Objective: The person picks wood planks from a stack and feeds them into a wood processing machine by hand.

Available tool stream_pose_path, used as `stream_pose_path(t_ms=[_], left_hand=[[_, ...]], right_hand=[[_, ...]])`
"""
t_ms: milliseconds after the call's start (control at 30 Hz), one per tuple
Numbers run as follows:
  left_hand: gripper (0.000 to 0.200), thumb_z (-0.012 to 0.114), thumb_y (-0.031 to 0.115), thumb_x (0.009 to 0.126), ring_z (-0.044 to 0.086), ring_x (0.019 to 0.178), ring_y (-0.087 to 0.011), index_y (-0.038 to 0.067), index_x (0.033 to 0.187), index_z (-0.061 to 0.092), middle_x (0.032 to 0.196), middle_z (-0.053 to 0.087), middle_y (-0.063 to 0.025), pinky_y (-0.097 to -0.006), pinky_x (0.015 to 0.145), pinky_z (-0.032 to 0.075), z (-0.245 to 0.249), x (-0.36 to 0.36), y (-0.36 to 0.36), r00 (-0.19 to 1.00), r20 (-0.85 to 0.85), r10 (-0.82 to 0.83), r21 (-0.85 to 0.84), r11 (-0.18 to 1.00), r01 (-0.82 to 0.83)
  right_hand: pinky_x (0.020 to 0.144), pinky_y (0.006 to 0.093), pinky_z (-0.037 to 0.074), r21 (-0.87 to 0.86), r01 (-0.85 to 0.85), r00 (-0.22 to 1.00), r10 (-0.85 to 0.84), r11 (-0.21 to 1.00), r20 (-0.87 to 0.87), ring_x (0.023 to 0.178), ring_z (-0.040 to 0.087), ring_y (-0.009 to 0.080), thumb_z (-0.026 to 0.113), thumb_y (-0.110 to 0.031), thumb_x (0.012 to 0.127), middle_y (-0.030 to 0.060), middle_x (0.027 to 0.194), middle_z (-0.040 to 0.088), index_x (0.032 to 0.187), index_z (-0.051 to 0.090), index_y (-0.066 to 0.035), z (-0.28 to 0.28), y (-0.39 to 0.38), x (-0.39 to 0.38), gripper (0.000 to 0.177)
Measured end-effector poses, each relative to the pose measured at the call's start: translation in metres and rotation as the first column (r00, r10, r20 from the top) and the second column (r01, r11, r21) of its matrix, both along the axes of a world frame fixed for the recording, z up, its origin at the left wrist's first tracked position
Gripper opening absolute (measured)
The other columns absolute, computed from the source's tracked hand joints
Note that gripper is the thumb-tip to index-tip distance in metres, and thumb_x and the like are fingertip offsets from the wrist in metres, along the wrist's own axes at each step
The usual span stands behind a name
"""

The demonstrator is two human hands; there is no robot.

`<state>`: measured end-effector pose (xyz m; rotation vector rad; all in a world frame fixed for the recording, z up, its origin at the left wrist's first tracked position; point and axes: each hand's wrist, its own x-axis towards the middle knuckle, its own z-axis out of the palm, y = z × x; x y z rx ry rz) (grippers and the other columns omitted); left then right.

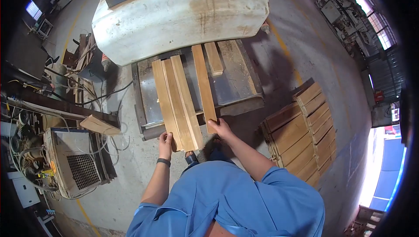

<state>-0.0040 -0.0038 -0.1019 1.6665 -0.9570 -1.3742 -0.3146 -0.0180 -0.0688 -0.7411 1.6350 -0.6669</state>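
Note:
Three long wooden boards [176, 102] lie side by side on the metal machine bed [235, 86], their near ends jutting past its front edge. My left hand [165, 144] is closed on the near end of the leftmost board. To the right, a separate long board [203, 82] slants across the bed, and my right hand [220, 129] grips its near end with the fingers partly hidden beneath. A shorter wooden piece [214, 58] rests farther back on the bed, touched by neither hand.
A large white machine hood [183, 19] spans the back of the bed. Stacked boards [301, 132] lie at the right. At the left are a grilled machine [78, 163], cables and a bin of wood scraps [89, 64].

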Motion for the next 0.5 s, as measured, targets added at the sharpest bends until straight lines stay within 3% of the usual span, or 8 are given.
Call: stream_pose_path(t_ms=[33, 100, 200, 233, 333, 367, 433, 500], left_hand=[[0.046, 0.065, 0.035, 0.099, 0.059, 0.108, -0.0195, 0.0, 0.127, 0.056, 0.116, 0.064, -0.011, -0.033, 0.097, 0.046, 0.002, 0.001, 0.0, 1.0, -0.019, -0.004, 0.007, 1.0, 0.004], [0.046, 0.065, 0.036, 0.099, 0.058, 0.108, -0.0182, 0.0, 0.126, 0.056, 0.116, 0.064, -0.0096, -0.0325, 0.097, 0.045, 0.01, 0.0, 0.0, 0.998, -0.057, -0.007, 0.022, 1.0, 0.008], [0.046, 0.065, 0.036, 0.098, 0.059, 0.107, -0.0175, 0.001, 0.126, 0.056, 0.115, 0.064, -0.0092, -0.0321, 0.096, 0.046, 0.011, -0.001, 0.002, 0.992, -0.123, 0.004, 0.016, 1.0, -0.002], [0.046, 0.065, 0.036, 0.098, 0.058, 0.107, -0.0172, 0.001, 0.126, 0.056, 0.114, 0.064, -0.0091, -0.0319, 0.096, 0.046, 0.01, 0.0, 0.003, 0.993, -0.12, -0.006, 0.021, 1.0, 0.009], [0.045, 0.066, 0.035, 0.098, 0.059, 0.103, -0.0168, 0.001, 0.126, 0.056, 0.112, 0.065, -0.0092, -0.0312, 0.093, 0.047, 0.01, 0.0, -0.001, 0.995, -0.1, -0.003, 0.009, 1.0, 0.004], [0.044, 0.067, 0.034, 0.098, 0.06, 0.1, -0.0169, 0.002, 0.126, 0.057, 0.11, 0.065, -0.0095, -0.0308, 0.09, 0.048, 0.012, -0.002, 0.0, 0.996, -0.086, 0.014, 0.0, 1.0, -0.014], [0.043, 0.067, 0.034, 0.098, 0.061, 0.097, -0.0168, 0.003, 0.126, 0.057, 0.107, 0.066, -0.0095, -0.0304, 0.087, 0.05, 0.013, -0.005, 0.003, 0.996, -0.078, 0.031, -0.009, 0.999, -0.032], [0.043, 0.068, 0.034, 0.097, 0.061, 0.096, -0.0165, 0.003, 0.126, 0.057, 0.106, 0.066, -0.0088, -0.0303, 0.086, 0.05, 0.014, -0.005, 0.003, 0.996, -0.082, 0.036, -0.017, 0.999, -0.037]], right_hand=[[0.107, 0.0433, 0.042, -0.076, -0.105, 0.973, 0.087, 0.991, -0.212, 0.127, 0.052, 0.0333, 0.079, -0.034, 0.084, 0.0201, 0.136, 0.054, 0.139, 0.049, 0.002, 0.015, 0.006, 0.002, 0.073], [0.113, 0.0467, 0.036, -0.148, -0.346, 0.768, 0.188, 0.927, -0.612, 0.14, 0.04, 0.0377, 0.081, -0.033, 0.08, 0.0232, 0.148, 0.042, 0.145, 0.044, 0.0, 0.048, 0.024, 0.002, 0.082], [0.119, 0.0529, 0.027, -0.136, -0.712, 0.505, 0.368, 0.688, -0.781, 0.15, 0.021, 0.0401, 0.08, -0.037, 0.079, 0.0197, 0.159, 0.027, 0.152, 0.035, -0.007, 0.085, 0.033, -0.013, 0.09], [0.119, 0.0539, 0.026, -0.132, -0.801, 0.412, 0.379, 0.584, -0.829, 0.15, 0.02, 0.039, 0.079, -0.037, 0.079, 0.0157, 0.159, 0.028, 0.149, 0.043, -0.011, 0.078, 0.03, -0.019, 0.083], [0.118, 0.0521, 0.028, -0.139, -0.868, 0.322, 0.327, 0.477, -0.889, 0.147, 0.024, 0.039, 0.08, -0.033, 0.078, 0.0157, 0.156, 0.032, 0.143, 0.05, -0.01, 0.076, -0.005, -0.023, 0.076], [0.115, 0.0531, 0.029, -0.2, -0.839, 0.338, 0.197, 0.507, -0.92, 0.141, 0.033, 0.0403, 0.079, -0.033, 0.079, 0.0163, 0.152, 0.036, 0.137, 0.054, -0.009, 0.061, -0.022, -0.022, 0.067], [0.11, 0.0523, 0.035, -0.379, -0.629, 0.509, -0.009, 0.678, -0.861, 0.135, 0.04, 0.0394, 0.077, -0.033, 0.081, 0.0162, 0.15, 0.04, 0.135, 0.055, -0.008, 0.057, -0.067, -0.017, 0.063], [0.104, 0.0494, 0.041, -0.592, -0.441, 0.654, -0.21, 0.674, -0.727, 0.129, 0.046, 0.039, 0.076, -0.034, 0.083, 0.0171, 0.147, 0.043, 0.131, 0.056, -0.007, 0.067, -0.112, -0.009, 0.058]])
